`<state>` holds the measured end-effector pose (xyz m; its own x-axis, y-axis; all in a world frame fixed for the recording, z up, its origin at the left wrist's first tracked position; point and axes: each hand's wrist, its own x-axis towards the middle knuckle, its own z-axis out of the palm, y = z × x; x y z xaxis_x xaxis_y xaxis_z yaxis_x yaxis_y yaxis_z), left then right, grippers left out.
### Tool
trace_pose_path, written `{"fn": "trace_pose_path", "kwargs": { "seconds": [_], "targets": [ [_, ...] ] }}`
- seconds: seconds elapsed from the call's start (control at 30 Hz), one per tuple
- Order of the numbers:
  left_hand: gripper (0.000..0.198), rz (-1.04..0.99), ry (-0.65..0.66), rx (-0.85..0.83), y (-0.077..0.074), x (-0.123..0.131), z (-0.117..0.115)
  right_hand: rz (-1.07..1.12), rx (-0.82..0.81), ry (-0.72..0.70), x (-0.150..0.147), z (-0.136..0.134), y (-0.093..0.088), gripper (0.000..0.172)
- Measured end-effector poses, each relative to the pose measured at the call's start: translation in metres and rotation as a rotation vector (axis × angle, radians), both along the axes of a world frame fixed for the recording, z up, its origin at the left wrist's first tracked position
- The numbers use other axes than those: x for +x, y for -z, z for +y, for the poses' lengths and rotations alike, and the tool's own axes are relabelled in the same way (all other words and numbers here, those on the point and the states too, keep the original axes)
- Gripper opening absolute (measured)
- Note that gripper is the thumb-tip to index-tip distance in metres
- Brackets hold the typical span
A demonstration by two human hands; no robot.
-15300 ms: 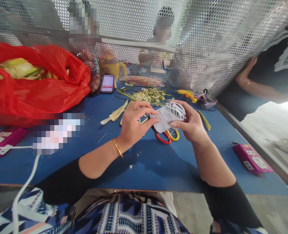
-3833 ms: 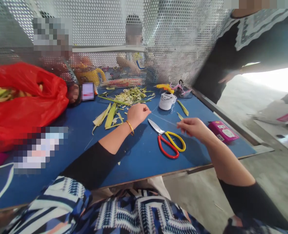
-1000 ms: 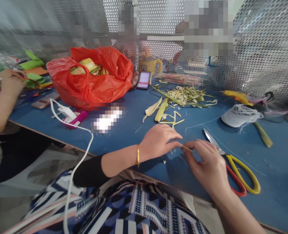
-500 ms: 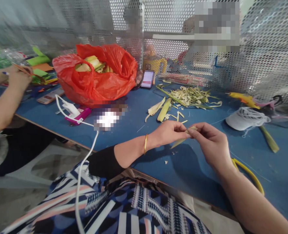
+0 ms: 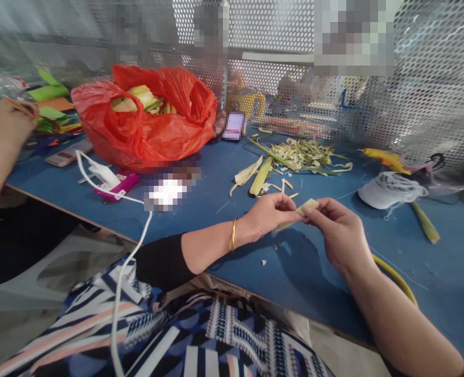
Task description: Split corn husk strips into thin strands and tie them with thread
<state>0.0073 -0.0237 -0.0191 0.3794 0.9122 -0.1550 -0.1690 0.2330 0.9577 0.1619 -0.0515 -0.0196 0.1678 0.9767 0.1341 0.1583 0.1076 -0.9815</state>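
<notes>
Between my two hands is a pale green strip of corn husk (image 5: 306, 206), held low over the blue table. My left hand (image 5: 269, 214), with a gold bangle at the wrist, pinches its left part. The thumb and fingers of my right hand (image 5: 340, 230) close on the other side of it. Part of the strip hangs below the left fingers. Beyond my hands lie a longer green husk piece (image 5: 261, 177), a curled dry husk (image 5: 246, 175) and a heap of shredded husk (image 5: 302, 154).
A red plastic bag (image 5: 145, 136) of husks stands back left, beside a magenta box (image 5: 118, 186) with a white cable (image 5: 132, 262). White thread (image 5: 391, 189) and a green stalk (image 5: 424, 222) lie right. A yellow curved band (image 5: 399, 277) is by my right forearm. Another person's hand (image 5: 14, 118) works far left.
The husk strip has turned between my fingers, so a wider flat piece now shows above them. Both hands stay close together. The whole view has shifted slightly.
</notes>
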Motion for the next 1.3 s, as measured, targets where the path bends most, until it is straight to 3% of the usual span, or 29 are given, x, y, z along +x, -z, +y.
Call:
{"fn": "trace_pose_path", "kwargs": {
  "seconds": [0.17, 0.27, 0.4, 0.57, 0.77, 1.03, 1.13, 1.3],
  "targets": [
    [0.016, -0.03, 0.114, -0.115, 0.002, -0.002, -0.001, 0.037, -0.002, 0.014, 0.0, 0.001, -0.003, 0.027],
    [0.028, -0.098, 0.194, -0.218, 0.006, -0.005, 0.0, 0.046, -0.015, -0.009, 0.001, 0.001, -0.002, 0.025],
    [0.043, -0.171, 0.181, -0.292, 0.012, -0.005, 0.003, 0.084, -0.077, -0.067, 0.001, 0.0, -0.001, 0.023],
    [0.045, -0.197, 0.18, -0.319, 0.013, -0.003, 0.005, 0.12, -0.144, -0.125, 0.001, 0.0, -0.001, 0.026],
    [0.021, -0.054, 0.114, -0.184, 0.009, 0.0, -0.001, 0.116, -0.145, -0.123, 0.001, 0.001, 0.001, 0.028],
    [0.024, 0.165, 0.064, -0.057, 0.001, 0.001, -0.004, -0.013, -0.069, -0.05, 0.001, 0.002, 0.003, 0.021],
    [0.026, 0.163, 0.051, -0.015, 0.003, 0.001, -0.002, -0.025, -0.007, 0.031, 0.001, 0.002, 0.003, 0.018],
    [0.025, 0.216, -0.096, 0.077, 0.004, 0.0, 0.004, 0.034, 0.127, 0.246, 0.004, 0.005, 0.002, 0.015]
  ]
}}
